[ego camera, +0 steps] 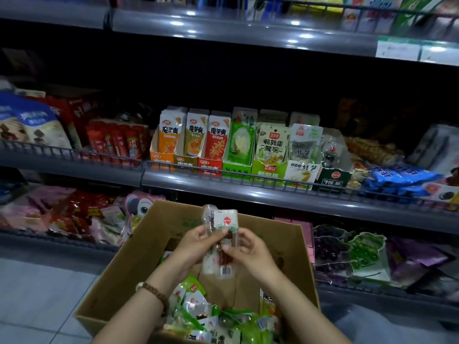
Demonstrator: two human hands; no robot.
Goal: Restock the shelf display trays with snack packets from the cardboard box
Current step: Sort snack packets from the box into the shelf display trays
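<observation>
My left grip [196, 244] and right grip [250, 254] both pinch clear crinkly plastic snack packets [223, 220]; look light, floppy, slippery; I'd hold middle

Head cam, fwd/down, near shelf [248, 192]

middle shelf [248, 192]: row of cardboard display trays [248, 167] at centre, packets upright in each. red stick packets [116, 142] to their left, blue packets [397, 177] right. lower shelf [62, 242]: pink and red packets [74, 209] left, grape-shaped bags [330, 247] right.
</observation>
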